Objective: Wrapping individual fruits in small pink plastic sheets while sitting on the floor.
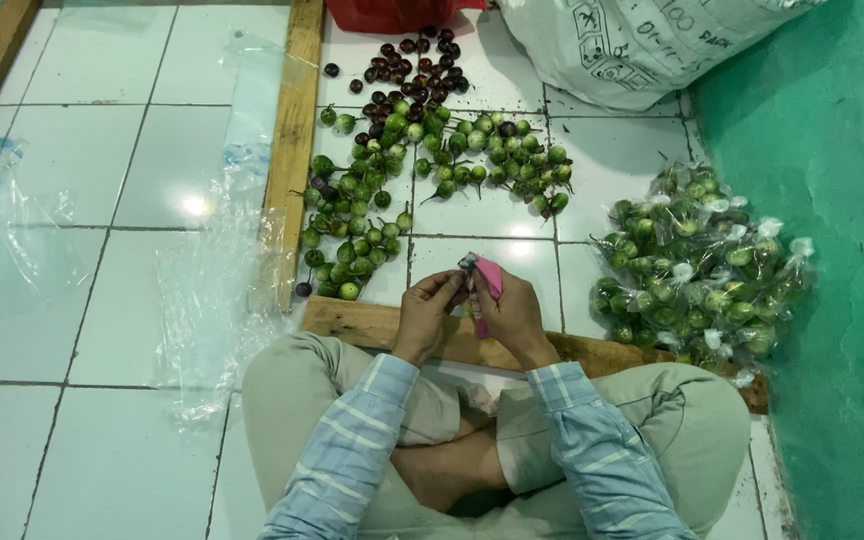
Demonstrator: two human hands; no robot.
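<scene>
- Pink, flat and narrow: a small tool (pixel 489 283), perhaps a tape dispenser or cutter, too small to tell, pinched in the right hand (pixel 515 313) and raised in front of the lap, above the near plank (pixel 372 325).
- Right hand closed around the pink tool, fingers curled, thumb on top.
- Left hand (pixel 430 310) mostly closed, fingertips pinching something tiny at the tool's upper end; hard to make out what.
- Both hands touching at the tool, held close and central, probably to keep fine work steady and under the eyes.
- Green round eggplants (pixel 432 160) spread loose on the white tiled floor (pixel 102 300), just beyond the hands, fenced in by the near plank and an upright wooden plank (pixel 290 150) on the left, likely to stop rolling.
- Dark purple ones (pixel 417 65) gathered apart at the far end, seemingly sorted from the green.
- Small clear bags of eggplants (pixel 697 265) heaped on the right, against the green wall (pixel 832 250), well apart from the loose heap, each bag gathered shut at the top.
- Clear empty plastic bags (pixel 212 300) lying flat on the tiles to the left, beyond the upright plank.
- Large white sack (pixel 632 45) with dark printing at the far right corner; something of red plastic (pixel 392 12) at the top edge.
- Legs crossed, blue striped sleeves resting near the knees.
</scene>
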